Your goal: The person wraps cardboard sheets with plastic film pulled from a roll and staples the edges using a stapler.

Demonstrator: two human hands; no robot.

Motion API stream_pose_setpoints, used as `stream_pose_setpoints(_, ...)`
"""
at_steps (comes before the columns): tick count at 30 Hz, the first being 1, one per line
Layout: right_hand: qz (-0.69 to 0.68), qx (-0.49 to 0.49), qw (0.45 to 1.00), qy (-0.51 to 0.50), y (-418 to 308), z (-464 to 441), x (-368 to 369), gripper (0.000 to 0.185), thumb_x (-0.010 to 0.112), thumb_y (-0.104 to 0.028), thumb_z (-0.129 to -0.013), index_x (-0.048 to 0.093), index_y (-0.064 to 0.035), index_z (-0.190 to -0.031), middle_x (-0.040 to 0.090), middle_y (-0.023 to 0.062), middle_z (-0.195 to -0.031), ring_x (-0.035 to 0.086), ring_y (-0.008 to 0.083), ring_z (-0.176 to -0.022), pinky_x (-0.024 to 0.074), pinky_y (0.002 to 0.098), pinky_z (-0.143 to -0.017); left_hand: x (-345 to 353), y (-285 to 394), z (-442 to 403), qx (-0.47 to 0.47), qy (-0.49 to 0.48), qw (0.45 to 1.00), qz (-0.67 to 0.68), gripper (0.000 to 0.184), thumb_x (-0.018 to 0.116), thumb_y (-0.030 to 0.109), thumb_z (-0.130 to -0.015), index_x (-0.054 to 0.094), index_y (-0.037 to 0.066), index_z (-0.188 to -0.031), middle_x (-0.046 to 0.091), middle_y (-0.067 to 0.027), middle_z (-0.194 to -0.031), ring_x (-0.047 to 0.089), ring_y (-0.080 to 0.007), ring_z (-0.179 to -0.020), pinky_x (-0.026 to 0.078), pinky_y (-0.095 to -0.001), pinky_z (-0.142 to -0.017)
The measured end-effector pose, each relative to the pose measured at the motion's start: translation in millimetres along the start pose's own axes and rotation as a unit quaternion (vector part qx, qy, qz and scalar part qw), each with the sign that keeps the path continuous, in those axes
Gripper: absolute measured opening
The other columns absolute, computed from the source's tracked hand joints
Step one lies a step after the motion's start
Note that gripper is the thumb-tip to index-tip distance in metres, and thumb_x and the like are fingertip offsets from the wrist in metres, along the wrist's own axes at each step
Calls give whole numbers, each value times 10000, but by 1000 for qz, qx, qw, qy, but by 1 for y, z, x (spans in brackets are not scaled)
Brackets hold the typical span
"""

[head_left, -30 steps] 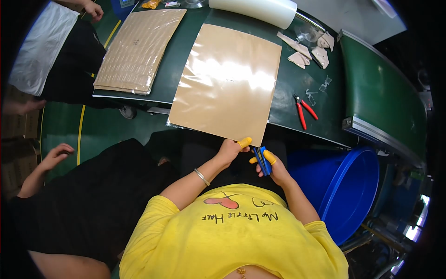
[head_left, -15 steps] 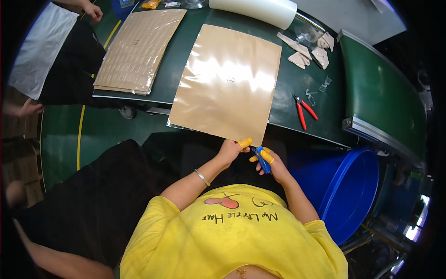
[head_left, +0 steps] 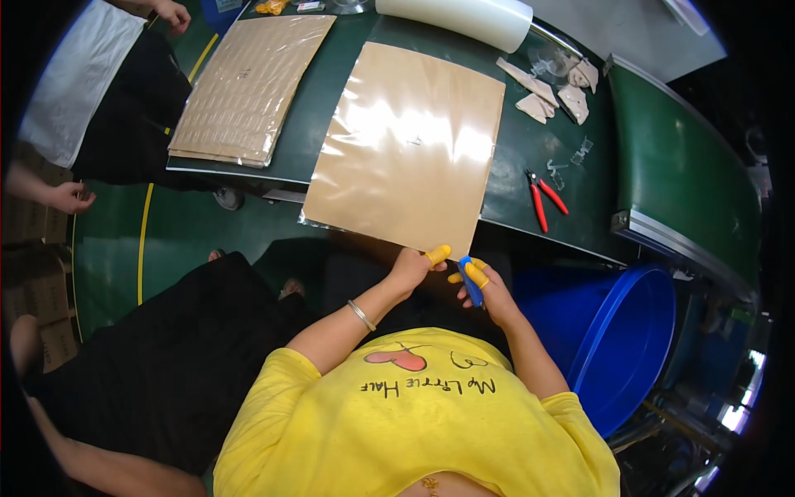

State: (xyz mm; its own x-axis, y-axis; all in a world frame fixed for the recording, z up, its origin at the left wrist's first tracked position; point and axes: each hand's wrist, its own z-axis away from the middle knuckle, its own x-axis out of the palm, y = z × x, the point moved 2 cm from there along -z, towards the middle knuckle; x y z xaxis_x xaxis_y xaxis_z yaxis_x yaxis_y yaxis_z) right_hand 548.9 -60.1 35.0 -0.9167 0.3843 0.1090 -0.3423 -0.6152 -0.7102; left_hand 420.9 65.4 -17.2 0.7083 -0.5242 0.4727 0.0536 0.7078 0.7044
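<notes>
A large brown sheet in clear plastic film (head_left: 397, 157) lies on the green table, its near edge hanging over the front. My left hand (head_left: 414, 268), with a yellow finger cot on the thumb, pinches that edge near its right corner. Just right of it, my right hand (head_left: 487, 290) is closed around a small blue hand tool (head_left: 471, 286) held against the corner; its exact kind is unclear. Yellow cots cover fingers on my right hand as well.
Stacked brown film-covered sheets (head_left: 248, 91) lie left, a film roll (head_left: 455, 21) at the back. Red-handled nippers (head_left: 546, 201) and cloth scraps (head_left: 538, 95) lie right. A blue bin (head_left: 625, 348) stands beside me. Co-workers are left; one hand (head_left: 70, 197) shows.
The blue tool has turned slightly and shifted a little right with my right hand. My left hand keeps its pinch. The co-worker's lower hand at the left has moved right.
</notes>
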Motion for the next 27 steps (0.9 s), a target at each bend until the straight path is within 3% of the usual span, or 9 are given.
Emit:
stream_pose_setpoints(14, 22, -31, 999, 18, -2, -10, 3, 386, 481, -366, -970, 517, -43, -1179, 626, 61, -907, 583, 93, -663, 475, 205, -573, -1, -2, 0, -3, -6, 1000, -2, 211, 668, 199, -890, 633, 52, -1037, 637, -18, -874, 608, -105, -718, 512, -247, -677)
stream_pose_setpoints(23, -5, -87, 995, 58, 15, -21, 3, 272, 506, -267, -975, 566, -47, -1124, 615, 17, -796, 519, 61, -580, 413, 192, -545, 3, -5, 1, -26, -11, 998, 58, 246, 644, 257, -905, 628, 61, -1054, 634, -36, -971, 611, -120, -864, 519, -271, -752)
stream_pose_setpoints(27, -3, -109, 993, 54, 21, -25, 3, 281, 527, -257, -965, 559, -43, -1144, 617, 14, -790, 502, 49, -565, 398, 186, -525, 11, 3, 2, -2, -24, 999, -47, 269, 658, 264, -888, 627, 56, -1057, 627, -24, -964, 594, -108, -844, 492, -250, -710)
